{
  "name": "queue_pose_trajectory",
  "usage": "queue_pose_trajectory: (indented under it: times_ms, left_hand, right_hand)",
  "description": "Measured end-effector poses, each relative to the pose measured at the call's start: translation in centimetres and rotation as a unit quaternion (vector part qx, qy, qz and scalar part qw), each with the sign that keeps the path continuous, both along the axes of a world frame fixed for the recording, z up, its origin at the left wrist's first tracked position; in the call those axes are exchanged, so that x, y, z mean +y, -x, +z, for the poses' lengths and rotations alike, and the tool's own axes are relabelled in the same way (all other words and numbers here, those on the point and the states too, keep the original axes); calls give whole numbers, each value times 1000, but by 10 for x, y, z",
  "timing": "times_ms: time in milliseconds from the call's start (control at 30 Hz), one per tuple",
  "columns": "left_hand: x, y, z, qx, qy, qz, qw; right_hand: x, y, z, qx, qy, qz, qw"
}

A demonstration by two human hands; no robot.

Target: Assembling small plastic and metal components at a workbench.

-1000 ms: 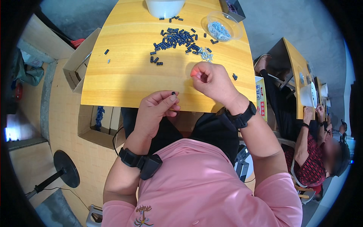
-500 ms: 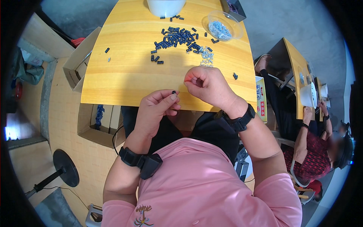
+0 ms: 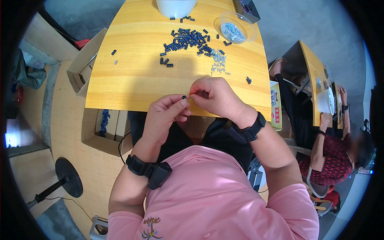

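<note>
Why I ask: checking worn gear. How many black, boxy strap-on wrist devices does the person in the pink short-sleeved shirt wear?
2: one black device around the wrist of the left hand; another black device around the wrist of the right hand, partly turned out of sight.

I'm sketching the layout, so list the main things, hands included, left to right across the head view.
Round black base, lower cardboard box, left hand, right hand, yellow-and-red box, large white tub at right.
</note>
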State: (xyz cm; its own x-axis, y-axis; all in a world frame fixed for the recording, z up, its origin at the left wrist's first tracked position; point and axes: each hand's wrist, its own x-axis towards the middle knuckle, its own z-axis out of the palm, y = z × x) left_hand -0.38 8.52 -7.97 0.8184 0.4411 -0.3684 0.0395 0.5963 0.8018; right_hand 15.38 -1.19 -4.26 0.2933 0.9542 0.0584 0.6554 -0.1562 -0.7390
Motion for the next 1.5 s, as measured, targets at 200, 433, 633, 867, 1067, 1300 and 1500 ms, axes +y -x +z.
queue_pose_trajectory:
  times_ms: [200, 433, 633, 867, 1067, 1300, 1500]
  left_hand:
    - [0, 0, 1, -1, -4, 0, 1000]
    - [0, 0, -1, -10, -3, -2, 1000]
    - [1, -1, -1, -6, -1, 0, 1000]
    - [3, 1, 4, 3, 30, 7, 1000]
    - [2, -1, 8, 2, 19, 5, 1000]
    - [2, -4, 9, -1, -22, 4, 1000]
    - [2, -5, 10, -2, -41, 2, 999]
  right_hand:
    - [0, 2, 0, -8, 15, 21, 1000]
    - [0, 2, 0, -13, 15, 31, 999]
    - [0, 2, 0, -15, -5, 13, 1000]
    - [-1, -6, 8, 70, -44, -68, 994]
    - [-4, -6, 14, 151, -23, -87, 984]
    - [2, 4, 20, 135, -43, -65, 988]
    - [2, 4, 20, 119, -19, -60, 991]
